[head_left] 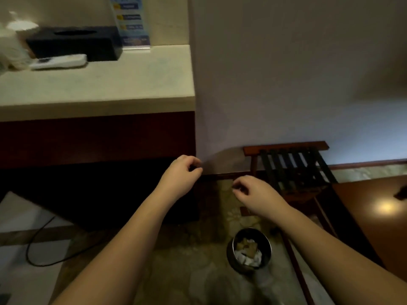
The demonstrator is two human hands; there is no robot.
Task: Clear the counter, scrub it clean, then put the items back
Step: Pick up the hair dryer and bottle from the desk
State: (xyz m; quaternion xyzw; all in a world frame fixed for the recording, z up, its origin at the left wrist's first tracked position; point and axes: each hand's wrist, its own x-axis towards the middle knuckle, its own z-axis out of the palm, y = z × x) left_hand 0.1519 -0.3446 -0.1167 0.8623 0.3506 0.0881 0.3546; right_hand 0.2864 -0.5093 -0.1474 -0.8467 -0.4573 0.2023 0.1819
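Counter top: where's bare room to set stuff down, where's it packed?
Free: the front and right of the counter, from the remote to the front edge and right wall. Crowded: back-left corner, with tissue box, remote, white containers and leaflet stand at the back.

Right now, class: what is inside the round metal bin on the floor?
Inside the round metal bin, crumpled white paper and some tan scraps lie on top. Whatever sits beneath them, and the bin's bottom, is covered and cannot be seen.
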